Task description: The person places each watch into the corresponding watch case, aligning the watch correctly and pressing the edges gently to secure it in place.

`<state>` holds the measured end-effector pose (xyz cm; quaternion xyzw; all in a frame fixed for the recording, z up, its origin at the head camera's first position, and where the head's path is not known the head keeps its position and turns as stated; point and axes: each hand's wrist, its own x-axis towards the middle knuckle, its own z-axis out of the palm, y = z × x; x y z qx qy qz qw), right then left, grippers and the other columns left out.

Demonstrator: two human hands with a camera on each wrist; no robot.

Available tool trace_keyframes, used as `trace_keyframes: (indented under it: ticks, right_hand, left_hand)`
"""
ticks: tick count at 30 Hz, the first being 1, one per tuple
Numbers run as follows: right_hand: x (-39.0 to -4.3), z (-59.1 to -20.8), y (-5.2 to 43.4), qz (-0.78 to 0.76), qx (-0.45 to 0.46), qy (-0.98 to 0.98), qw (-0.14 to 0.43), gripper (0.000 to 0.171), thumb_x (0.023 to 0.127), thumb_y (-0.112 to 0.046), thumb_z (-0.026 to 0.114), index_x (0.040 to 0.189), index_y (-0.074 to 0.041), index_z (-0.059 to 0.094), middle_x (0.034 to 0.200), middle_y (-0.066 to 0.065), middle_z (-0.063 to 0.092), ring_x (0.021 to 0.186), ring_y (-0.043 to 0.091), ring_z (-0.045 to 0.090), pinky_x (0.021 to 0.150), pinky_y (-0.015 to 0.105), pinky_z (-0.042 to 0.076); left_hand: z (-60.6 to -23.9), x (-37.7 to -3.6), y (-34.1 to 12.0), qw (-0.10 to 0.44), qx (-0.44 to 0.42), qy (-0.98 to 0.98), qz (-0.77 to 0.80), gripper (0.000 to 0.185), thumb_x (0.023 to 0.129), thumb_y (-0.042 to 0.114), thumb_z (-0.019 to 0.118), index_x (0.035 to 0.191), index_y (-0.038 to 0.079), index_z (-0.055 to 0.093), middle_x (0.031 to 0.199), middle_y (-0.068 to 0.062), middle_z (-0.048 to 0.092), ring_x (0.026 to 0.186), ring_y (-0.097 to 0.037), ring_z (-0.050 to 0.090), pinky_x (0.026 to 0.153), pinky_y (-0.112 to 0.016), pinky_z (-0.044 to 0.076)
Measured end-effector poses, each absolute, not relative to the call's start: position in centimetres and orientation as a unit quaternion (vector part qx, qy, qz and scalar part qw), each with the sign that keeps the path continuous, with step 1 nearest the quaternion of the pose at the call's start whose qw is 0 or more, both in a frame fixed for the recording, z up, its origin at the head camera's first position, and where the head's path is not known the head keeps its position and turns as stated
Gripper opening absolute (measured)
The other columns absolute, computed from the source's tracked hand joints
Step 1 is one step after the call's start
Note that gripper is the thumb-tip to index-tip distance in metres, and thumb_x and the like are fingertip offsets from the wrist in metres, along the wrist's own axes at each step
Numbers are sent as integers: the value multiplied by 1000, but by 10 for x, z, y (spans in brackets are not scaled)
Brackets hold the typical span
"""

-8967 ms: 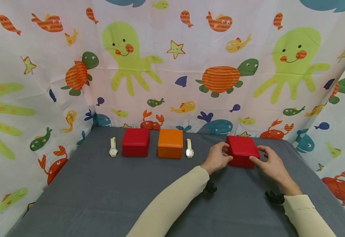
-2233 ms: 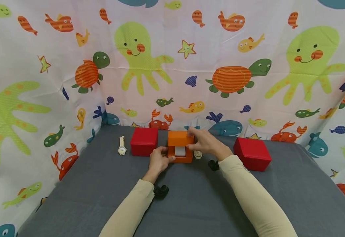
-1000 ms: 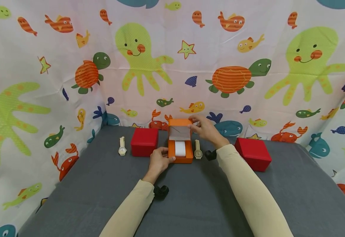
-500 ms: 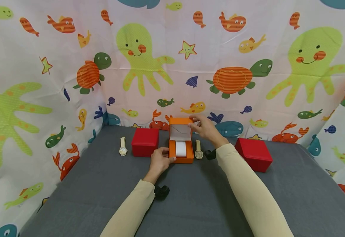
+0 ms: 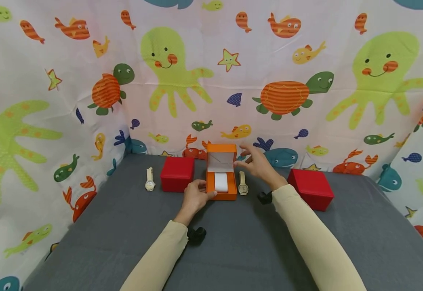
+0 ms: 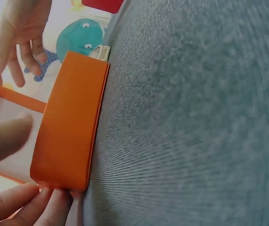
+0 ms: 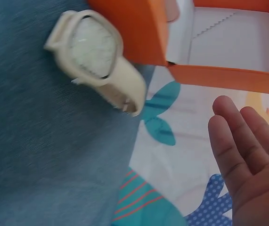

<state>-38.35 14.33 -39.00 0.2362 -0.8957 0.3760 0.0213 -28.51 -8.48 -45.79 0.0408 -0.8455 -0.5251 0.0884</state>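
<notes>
step: we keep the left hand pinching the orange box at its base, so it stays put | right hand empty, fingers relaxed, beside the upright lid at 3 o'clock | box: open, white cushion inside, at table's 12 o'clock | watch at box's 3 o'clock

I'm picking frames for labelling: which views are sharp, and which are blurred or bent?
Head view: sharp and evenly lit, edges bowed by the wide lens. Left wrist view: orange box fairly sharp, near left hand blurred. Right wrist view: watch softly smeared, right hand out of focus.
</notes>
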Motion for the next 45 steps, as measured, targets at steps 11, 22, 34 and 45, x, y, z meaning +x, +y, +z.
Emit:
trace_keyframes:
  ticks: [11,22,34,45]
  right_hand:
    - [-372,-414,163,353,204,-913,-14,74,86,-44,68,146,-20,33,131,15,53,107,32,58,82,46,54]
    - [-363,-436,174,331,218,-918,-19,74,86,-39,70,144,-11,36,123,16,57,101,30,61,80,44,54]
    - [-356,-445,175,312,224,-922,-47,72,86,-41,69,143,-9,38,117,14,62,100,28,62,85,45,52]
    - [-355,-446,173,320,234,-917,-47,61,89,-29,69,139,-6,42,108,11,66,90,22,62,82,43,53]
  left_hand:
    - [-439,-289,-86,109,-43,-890,-442,54,79,21,79,125,0,58,115,-13,59,98,-25,57,87,-38,52]
    - [-435,-318,-86,49,-177,-937,-297,59,81,26,77,132,10,54,129,-6,53,110,-20,50,99,-38,44]
    - [-427,-339,-82,-8,-224,-956,-189,63,78,27,80,133,9,55,130,-7,54,114,-24,46,98,-37,43]
    - [-420,-342,-75,-17,-222,-962,-155,61,78,29,79,131,8,57,126,-9,55,116,-28,45,94,-37,45]
